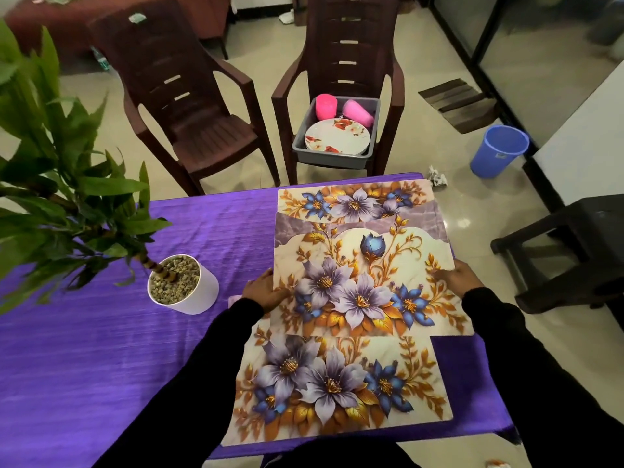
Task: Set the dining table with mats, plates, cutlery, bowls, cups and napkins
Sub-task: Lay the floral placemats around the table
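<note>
Head view: both my hands hold the middle floral placemat by its side edges.

My left hand and right hand each pinch one end of the stiff rectangular floral placemat, keeping it level so I can square it between the near floral mat and the far floral mat on the purple tablecloth. Left stands a white potted plant. Beyond the table, the grey plastic tub on a brown chair keeps a flowered plate and pink cups within reach.
</note>
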